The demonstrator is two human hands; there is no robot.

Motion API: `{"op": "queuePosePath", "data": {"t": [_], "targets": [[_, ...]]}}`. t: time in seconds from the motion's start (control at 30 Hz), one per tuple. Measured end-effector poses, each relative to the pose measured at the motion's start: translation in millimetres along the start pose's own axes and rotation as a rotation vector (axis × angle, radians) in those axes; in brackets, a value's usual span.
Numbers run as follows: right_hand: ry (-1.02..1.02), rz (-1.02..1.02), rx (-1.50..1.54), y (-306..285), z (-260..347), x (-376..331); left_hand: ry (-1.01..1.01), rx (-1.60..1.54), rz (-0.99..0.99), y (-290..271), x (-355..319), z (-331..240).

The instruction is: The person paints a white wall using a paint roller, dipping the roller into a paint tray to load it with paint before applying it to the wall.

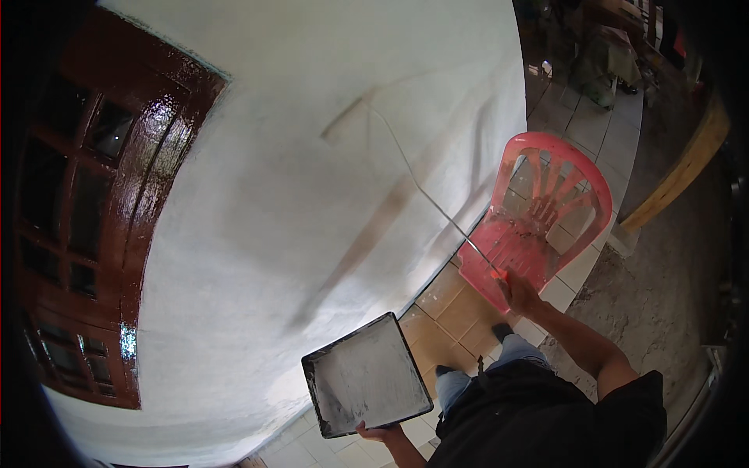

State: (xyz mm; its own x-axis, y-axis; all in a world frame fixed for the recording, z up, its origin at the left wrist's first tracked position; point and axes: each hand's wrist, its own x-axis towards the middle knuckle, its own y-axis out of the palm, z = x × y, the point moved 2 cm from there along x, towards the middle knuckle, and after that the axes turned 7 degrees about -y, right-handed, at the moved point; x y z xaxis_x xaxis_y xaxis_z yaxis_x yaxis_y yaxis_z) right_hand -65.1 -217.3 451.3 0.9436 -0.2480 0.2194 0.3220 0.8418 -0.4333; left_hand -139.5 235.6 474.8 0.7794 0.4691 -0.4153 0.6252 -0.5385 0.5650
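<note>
My right hand is closed round the orange handle of a paint roller. Its long, thin metal rod slants up and left, and the pale roller head is at the white wall; whether it touches the surface I cannot tell. Low in the picture, my left hand grips the near edge of a black-rimmed paint tray, its fingers partly hidden by the tray. Whitish paint smears cover the tray's inside. Shadows of the roller and my arm fall across the wall.
A red plastic chair with a stained seat stands against the wall, just beyond my right hand. Brown-framed windows fill the left side. Tiled floor runs along the wall's foot. A wooden post and rough concrete ground are at right.
</note>
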Motion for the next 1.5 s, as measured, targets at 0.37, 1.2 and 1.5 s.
{"op": "queuePosePath", "data": {"t": [0.37,1.2,1.5], "targets": [[-0.207,-0.123,-0.062,1.1,-55.3,67.3,0.056,-0.018,-0.135,-4.9,9.1,15.3],[-0.016,-0.020,-0.006,33.5,-44.7,12.5,0.067,-0.005,-0.098,-4.0,-4.4,6.7],[-0.030,-0.065,0.004,45.1,-38.4,33.8,0.106,-0.016,-0.207,0.0,-9.8,7.9]]}}
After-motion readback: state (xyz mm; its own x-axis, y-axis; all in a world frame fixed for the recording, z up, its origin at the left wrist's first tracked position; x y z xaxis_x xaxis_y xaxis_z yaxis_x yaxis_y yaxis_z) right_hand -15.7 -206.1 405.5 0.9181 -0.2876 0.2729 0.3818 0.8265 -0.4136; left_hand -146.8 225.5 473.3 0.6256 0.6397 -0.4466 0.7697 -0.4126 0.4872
